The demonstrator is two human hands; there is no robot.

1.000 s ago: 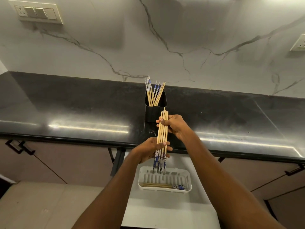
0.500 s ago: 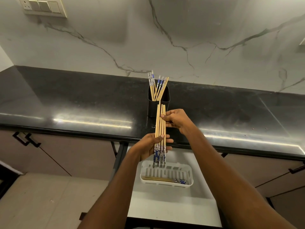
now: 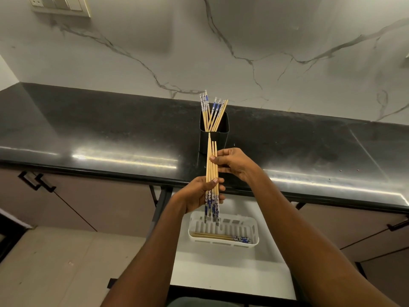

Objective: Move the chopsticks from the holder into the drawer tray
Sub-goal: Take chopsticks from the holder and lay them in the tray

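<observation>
A bundle of several wooden chopsticks (image 3: pixel 211 171) with blue-and-white patterned ends stands upright between both hands, over the counter's front edge. My left hand (image 3: pixel 199 193) grips its lower part, just above the patterned ends. My right hand (image 3: pixel 232 162) pinches it higher up. Behind, a black square holder (image 3: pixel 214 136) on the counter still holds several chopsticks (image 3: pixel 212 111) fanned out. Below the bundle, a white slotted tray (image 3: pixel 252 229) sits in the open white drawer (image 3: pixel 221 271), with a few chopsticks (image 3: pixel 221 237) lying flat along its near side.
The black glossy counter (image 3: pixel 99 134) runs left to right under a marble wall. Brown cabinet fronts with black handles (image 3: pixel 36 181) sit below on the left, and more cabinets on the right. A switch panel (image 3: pixel 59 5) is on the wall at top left.
The view has tilted down slightly. The bundle stays upright in both hands; one chopstick now sticks up higher than the others, and my right hand's fingers have shifted on it.
</observation>
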